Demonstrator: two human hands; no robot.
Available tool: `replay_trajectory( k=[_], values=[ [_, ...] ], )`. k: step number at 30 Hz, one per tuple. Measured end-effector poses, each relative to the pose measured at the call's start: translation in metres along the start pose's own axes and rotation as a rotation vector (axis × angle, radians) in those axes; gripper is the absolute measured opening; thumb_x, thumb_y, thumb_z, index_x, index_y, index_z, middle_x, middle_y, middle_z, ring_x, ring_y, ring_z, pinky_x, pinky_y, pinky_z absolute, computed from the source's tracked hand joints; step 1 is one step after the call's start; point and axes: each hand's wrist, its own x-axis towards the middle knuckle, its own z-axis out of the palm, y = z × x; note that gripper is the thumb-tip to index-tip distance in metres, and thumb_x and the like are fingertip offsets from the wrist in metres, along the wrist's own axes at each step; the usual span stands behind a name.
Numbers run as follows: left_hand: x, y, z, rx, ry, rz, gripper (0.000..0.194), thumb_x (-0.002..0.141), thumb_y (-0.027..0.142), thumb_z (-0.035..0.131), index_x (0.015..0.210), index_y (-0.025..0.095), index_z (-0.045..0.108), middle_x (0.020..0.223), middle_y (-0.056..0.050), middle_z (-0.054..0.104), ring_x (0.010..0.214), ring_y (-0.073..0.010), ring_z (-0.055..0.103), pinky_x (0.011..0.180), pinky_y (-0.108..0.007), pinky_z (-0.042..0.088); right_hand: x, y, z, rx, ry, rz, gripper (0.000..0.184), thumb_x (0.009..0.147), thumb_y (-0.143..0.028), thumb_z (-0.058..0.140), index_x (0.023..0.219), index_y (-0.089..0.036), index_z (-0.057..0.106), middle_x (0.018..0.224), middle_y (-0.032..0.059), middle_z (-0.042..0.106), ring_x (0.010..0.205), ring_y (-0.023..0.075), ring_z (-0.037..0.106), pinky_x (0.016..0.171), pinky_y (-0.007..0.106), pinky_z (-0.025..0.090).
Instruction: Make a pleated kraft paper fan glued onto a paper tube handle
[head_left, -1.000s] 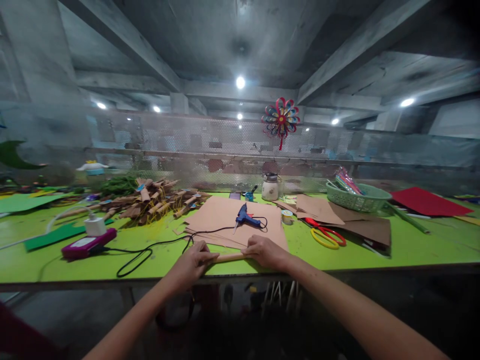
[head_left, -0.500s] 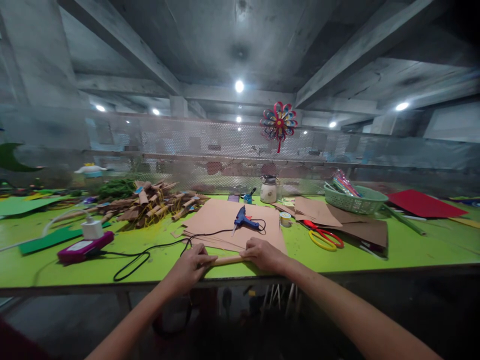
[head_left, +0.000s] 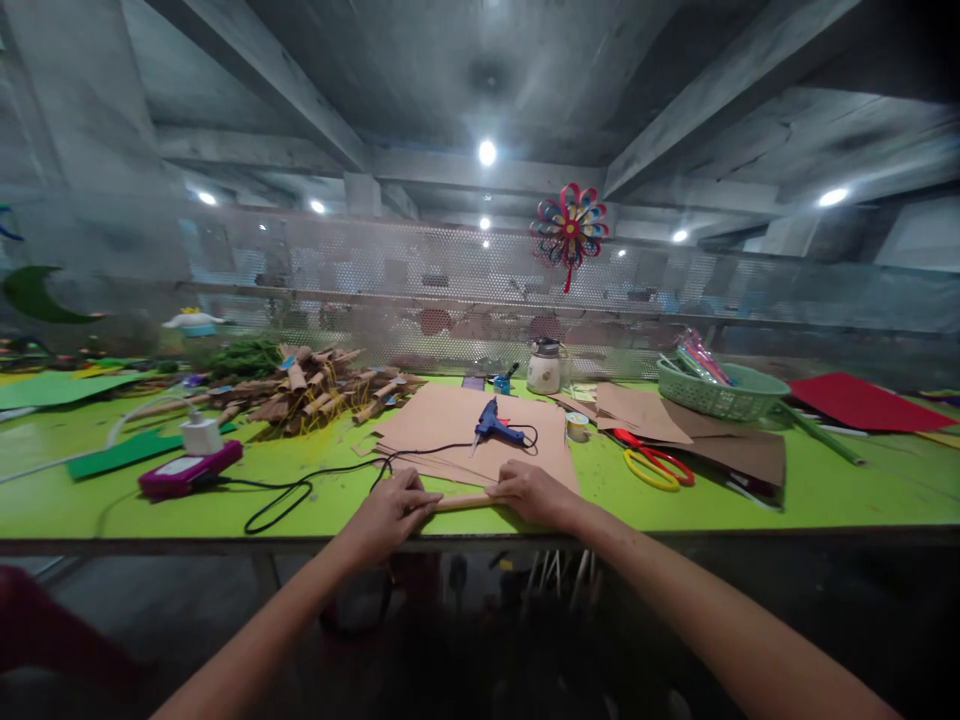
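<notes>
A thin tan paper roll [head_left: 463, 502] lies crosswise close to the table's front edge. My left hand [head_left: 391, 512] is closed on its left end, and my right hand [head_left: 534, 494] presses its fingers on the right end. The fingers cover both tips of the roll. Just beyond it is a stack of tan paper sheets [head_left: 427, 425]. On that stack rests a blue hot glue gun [head_left: 496, 425], nozzle toward me, its black cord running left.
At left are a purple power strip [head_left: 191, 470] with a white plug and a pile of brown paper rolls [head_left: 315, 395]. To the right lie red-and-yellow scissors [head_left: 652, 462], brown card [head_left: 739, 455] and a green basket [head_left: 724, 392]. A jar [head_left: 544, 370] stands behind.
The camera view has shifted slightly, so the whole table sits a little higher and further right. Both hands keep hold of the paper roll in nearly the same place.
</notes>
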Motion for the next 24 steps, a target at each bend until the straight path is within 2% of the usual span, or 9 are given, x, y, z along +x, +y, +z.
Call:
replay_trajectory(
  k=[11, 24],
  values=[
    [0.0018, -0.0072, 0.0076, 0.004, 0.009, -0.001, 0.029, 0.088, 0.036, 0.049, 0.1, 0.025, 0.072, 0.078, -0.004, 0.048, 0.073, -0.0149, 0.046, 0.063, -0.025, 0.036, -0.0024, -0.0045, -0.0045, 0.03, 0.01, 0.031, 0.022, 0.092, -0.022, 0.048, 0.089, -0.018, 0.07, 0.074, 0.005, 0.055, 0.071, 0.0141, 0.049, 0.061, 0.023, 0.036],
    [0.0031, -0.0038, 0.0045, -0.018, -0.027, -0.029, 0.03, 0.088, 0.039, 0.048, 0.101, 0.025, 0.071, 0.078, -0.003, 0.047, 0.071, -0.0137, 0.045, 0.062, -0.024, 0.034, -0.0048, -0.0014, -0.0014, 0.053, 0.021, 0.033, 0.023, 0.092, -0.023, 0.049, 0.096, -0.019, 0.071, 0.075, 0.0052, 0.056, 0.073, 0.0149, 0.05, 0.063, 0.024, 0.036]
  ],
)
